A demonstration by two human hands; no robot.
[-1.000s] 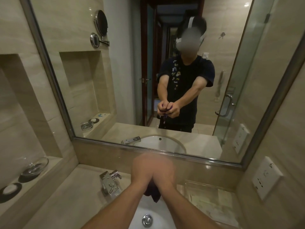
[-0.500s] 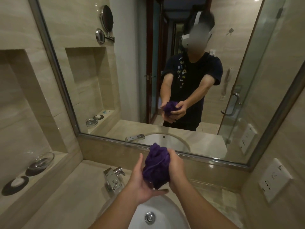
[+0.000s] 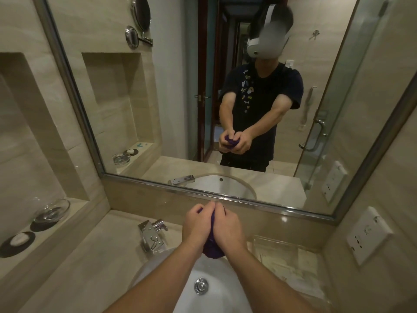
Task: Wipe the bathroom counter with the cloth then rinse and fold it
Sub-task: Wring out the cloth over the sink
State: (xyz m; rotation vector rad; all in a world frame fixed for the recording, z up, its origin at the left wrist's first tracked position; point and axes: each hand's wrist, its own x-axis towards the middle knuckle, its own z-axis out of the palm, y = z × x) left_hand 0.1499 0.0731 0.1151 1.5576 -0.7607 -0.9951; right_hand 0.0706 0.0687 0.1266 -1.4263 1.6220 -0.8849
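Note:
A purple cloth [image 3: 213,250] is bunched between both my hands above the white sink basin [image 3: 222,297]. My left hand [image 3: 198,225] grips its left side with fingers curled round it. My right hand [image 3: 228,228] grips the right side, knuckles pressed against the left hand. Only a strip of cloth between the hands and a lump under the wrists shows. The beige counter [image 3: 90,267] spreads to the left of the basin. The mirror shows the same two-handed squeeze.
A chrome faucet [image 3: 152,236] stands left of my hands. A glass dish [image 3: 52,210] and a soap on a dark coaster [image 3: 19,240] sit on the left ledge. A clear tray [image 3: 286,260] lies right of the basin. A wall socket [image 3: 367,233] is at right.
Half a second ago the cloth was held up loosely, the left palm open beneath it. Now both hands have closed tightly round it and lowered it toward the basin.

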